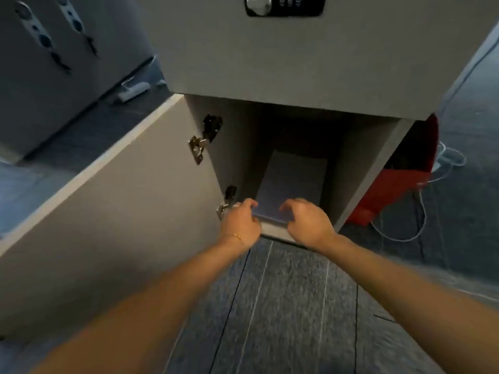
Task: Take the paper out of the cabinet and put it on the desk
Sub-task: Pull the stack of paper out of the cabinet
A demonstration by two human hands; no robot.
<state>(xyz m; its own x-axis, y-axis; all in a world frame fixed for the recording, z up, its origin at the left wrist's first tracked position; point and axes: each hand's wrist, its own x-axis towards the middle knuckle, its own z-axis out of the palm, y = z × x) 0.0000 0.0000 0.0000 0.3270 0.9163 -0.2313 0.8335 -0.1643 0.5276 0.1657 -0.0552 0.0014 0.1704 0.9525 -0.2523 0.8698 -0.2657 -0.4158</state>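
A flat stack of pale paper [293, 182] lies on the floor of the lower cabinet compartment [359, 168], which is dark inside. Its door [113, 211] is swung wide open to the left. My left hand [241, 222] is at the paper's near left corner, fingers curled and apart. My right hand [307, 221] hovers over the near right edge with fingers spread. Both hands are at the cabinet's front lip; neither clearly grips the paper. No desk is in view.
A closed upper door with a black combination lock [285, 5] sits above the opening. A red bag [399, 182] and white cables [421, 211] lie right of the cabinet. Other grey cabinets [54, 63] stand at left. Grey carpet [283, 306] lies below.
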